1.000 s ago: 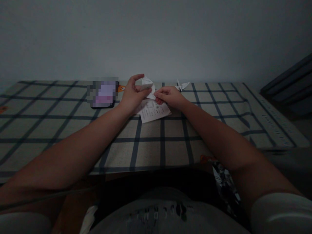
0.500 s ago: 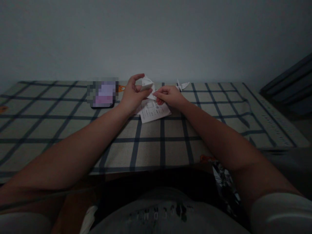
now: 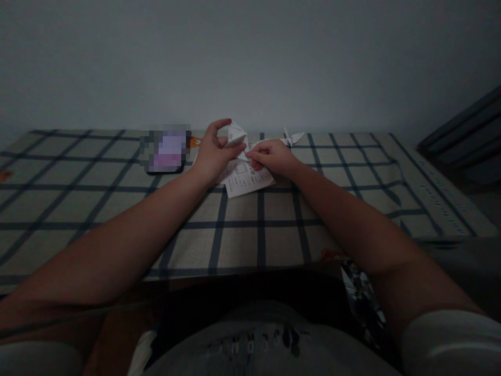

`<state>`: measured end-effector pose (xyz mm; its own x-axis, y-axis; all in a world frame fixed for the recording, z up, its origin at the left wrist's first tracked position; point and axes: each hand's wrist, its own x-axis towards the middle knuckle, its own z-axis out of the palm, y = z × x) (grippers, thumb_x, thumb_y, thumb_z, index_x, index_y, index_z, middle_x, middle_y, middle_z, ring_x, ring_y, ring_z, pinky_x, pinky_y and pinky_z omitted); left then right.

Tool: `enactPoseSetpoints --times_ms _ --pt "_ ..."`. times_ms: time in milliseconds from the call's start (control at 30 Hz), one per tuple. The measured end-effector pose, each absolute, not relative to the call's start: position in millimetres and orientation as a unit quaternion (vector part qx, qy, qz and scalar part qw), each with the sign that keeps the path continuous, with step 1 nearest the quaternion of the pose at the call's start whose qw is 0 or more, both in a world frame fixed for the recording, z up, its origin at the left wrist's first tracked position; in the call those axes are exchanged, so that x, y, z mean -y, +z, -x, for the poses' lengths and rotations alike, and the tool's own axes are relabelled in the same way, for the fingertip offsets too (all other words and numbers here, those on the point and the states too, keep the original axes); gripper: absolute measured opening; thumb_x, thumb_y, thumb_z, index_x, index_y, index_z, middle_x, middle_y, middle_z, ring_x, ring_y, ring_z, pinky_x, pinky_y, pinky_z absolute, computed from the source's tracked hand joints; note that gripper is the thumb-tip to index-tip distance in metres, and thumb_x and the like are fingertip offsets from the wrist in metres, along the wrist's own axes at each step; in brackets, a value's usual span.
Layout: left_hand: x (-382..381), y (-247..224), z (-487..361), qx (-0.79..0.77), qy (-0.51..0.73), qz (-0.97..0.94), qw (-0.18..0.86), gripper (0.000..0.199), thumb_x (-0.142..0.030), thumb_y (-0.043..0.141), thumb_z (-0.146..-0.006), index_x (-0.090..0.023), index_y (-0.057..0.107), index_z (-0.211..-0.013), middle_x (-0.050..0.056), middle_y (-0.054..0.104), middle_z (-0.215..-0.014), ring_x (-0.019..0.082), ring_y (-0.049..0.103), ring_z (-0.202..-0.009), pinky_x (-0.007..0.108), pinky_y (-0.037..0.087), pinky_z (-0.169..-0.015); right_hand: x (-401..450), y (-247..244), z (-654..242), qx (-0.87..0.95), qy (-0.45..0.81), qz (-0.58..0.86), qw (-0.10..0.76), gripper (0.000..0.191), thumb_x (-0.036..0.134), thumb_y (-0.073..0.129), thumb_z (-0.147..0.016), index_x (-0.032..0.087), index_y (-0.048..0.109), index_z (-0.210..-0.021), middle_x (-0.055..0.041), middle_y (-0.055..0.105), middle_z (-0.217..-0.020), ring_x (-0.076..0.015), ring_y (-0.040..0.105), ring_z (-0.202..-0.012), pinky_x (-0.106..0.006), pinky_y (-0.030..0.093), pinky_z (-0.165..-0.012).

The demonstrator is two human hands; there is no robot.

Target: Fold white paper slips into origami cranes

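A small piece of folded white paper (image 3: 236, 134) is held up between the thumb and fingers of my left hand (image 3: 214, 149). My right hand (image 3: 270, 155) pinches at the lower right tip of the same paper, its fingers pressed together. Beneath both hands lies a printed sheet (image 3: 246, 183) with text and a boxed figure, partly covered by them. Just past my right hand rests a folded paper crane (image 3: 293, 138) with pointed ends. The exact folds between my right fingertips are too small to make out.
A phone (image 3: 166, 152), its screen blurred out, is at the left on the checked tablecloth (image 3: 242, 245). A plain wall (image 3: 250, 62) rises behind the table. Dark slatted panels (image 3: 465, 136) stand at the far right.
My right hand has shifted very slightly at the paper's tip. The left hand keeps its hold, and the phone, printed sheet and crane stay in place.
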<state>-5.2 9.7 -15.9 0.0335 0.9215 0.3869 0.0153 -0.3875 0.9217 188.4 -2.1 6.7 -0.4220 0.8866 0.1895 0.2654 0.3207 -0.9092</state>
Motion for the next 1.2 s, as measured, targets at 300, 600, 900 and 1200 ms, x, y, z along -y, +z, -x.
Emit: enactPoseSetpoints --times_ms 300,600,900,1200 --pt "-4.9 -12.1 3.1 -0.379 0.587 -0.594 0.399 0.072 -0.018 0.082 -0.075 -0.027 0.049 -0.138 0.003 0.075 -0.092 0.025 0.078 -0.098 0.032 0.062 -0.078 5.6 12.3 -186.5 0.747 0.397 0.389 0.365 0.028 0.022 0.067 -0.097 0.015 0.062 -0.071 0.0012 0.064 -0.059 -0.0075 0.057 -0.055 -0.019 0.047 -0.057" --pt "-17.9 -20.3 6.8 -0.373 0.596 -0.602 0.378 0.072 -0.026 0.082 -0.078 -0.026 0.047 -0.141 0.009 0.076 -0.105 0.032 0.074 -0.114 0.042 0.063 -0.087 5.1 10.2 -187.4 0.739 0.415 0.397 0.353 0.022 0.021 0.066 -0.096 0.014 0.066 -0.075 0.0012 0.066 -0.060 -0.0082 0.060 -0.056 -0.018 0.048 -0.056" --pt "0.6 -8.1 2.0 -0.398 0.590 -0.586 0.387 0.069 -0.023 0.081 -0.077 -0.026 0.048 -0.137 0.006 0.073 -0.099 0.027 0.075 -0.108 0.035 0.061 -0.081 4.0 7.6 -190.6 0.757 0.397 0.391 0.342 0.023 0.020 0.063 -0.095 0.015 0.066 -0.073 0.0002 0.067 -0.062 -0.0083 0.061 -0.057 -0.018 0.048 -0.057" --pt "1.3 -8.9 2.8 -0.406 0.558 -0.587 0.424 0.066 -0.019 0.081 -0.074 -0.026 0.054 -0.134 0.001 0.071 -0.086 0.022 0.076 -0.086 0.029 0.058 -0.070 -2.5 -0.3 -189.3 0.734 0.404 0.386 0.387 0.022 0.035 0.068 -0.097 0.018 0.063 -0.084 0.0032 0.061 -0.065 -0.0085 0.058 -0.058 -0.019 0.046 -0.055"
